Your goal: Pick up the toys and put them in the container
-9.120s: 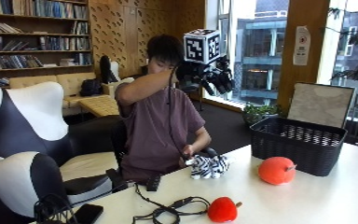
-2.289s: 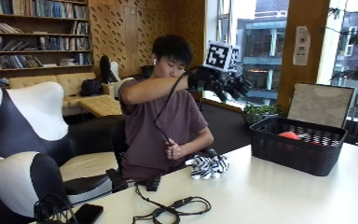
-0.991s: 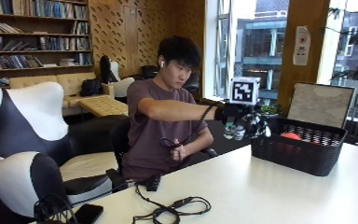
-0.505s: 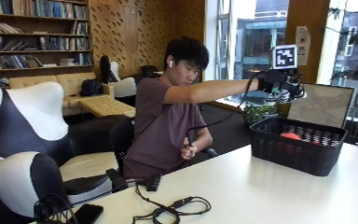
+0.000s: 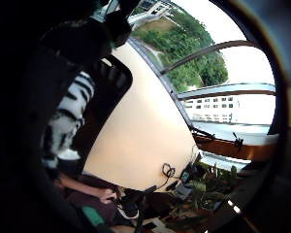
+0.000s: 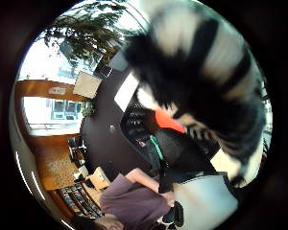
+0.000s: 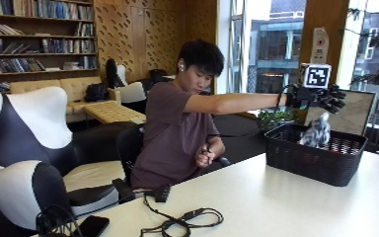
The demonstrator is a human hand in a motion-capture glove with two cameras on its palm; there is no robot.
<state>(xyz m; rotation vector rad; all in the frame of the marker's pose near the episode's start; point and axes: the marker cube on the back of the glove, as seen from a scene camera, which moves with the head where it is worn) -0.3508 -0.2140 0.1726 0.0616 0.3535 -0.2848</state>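
The fingers [image 7: 334,98] of the gloved right hand [image 7: 318,97] are spread wide above the basket [image 7: 314,155], holding nothing. Just under them the zebra [image 7: 318,132] hangs free in the air, its lower part already below the basket's rim. Half a second ago the hand was raised higher over the basket and no toy showed beneath it; a second ago the arm was only on its way across from the person's side of the table [image 7: 275,197]. So the toy has just been let go, and I judge it to be dropping into the basket.

The thumb side palm view agrees: the striped zebra [image 6: 201,67] fills much of the picture, close beneath the palm, with the dark basket and an orange-red toy [image 6: 168,120] in it further off. In the little finger side view the stripes [image 5: 65,119] lie beside the basket wall [image 5: 106,92].

Further out, the table near the person carries only a tangle of cable [image 7: 183,222]; the red and orange toys that lay there nine seconds ago are gone. If the zebra lands inside, the task looks about done.
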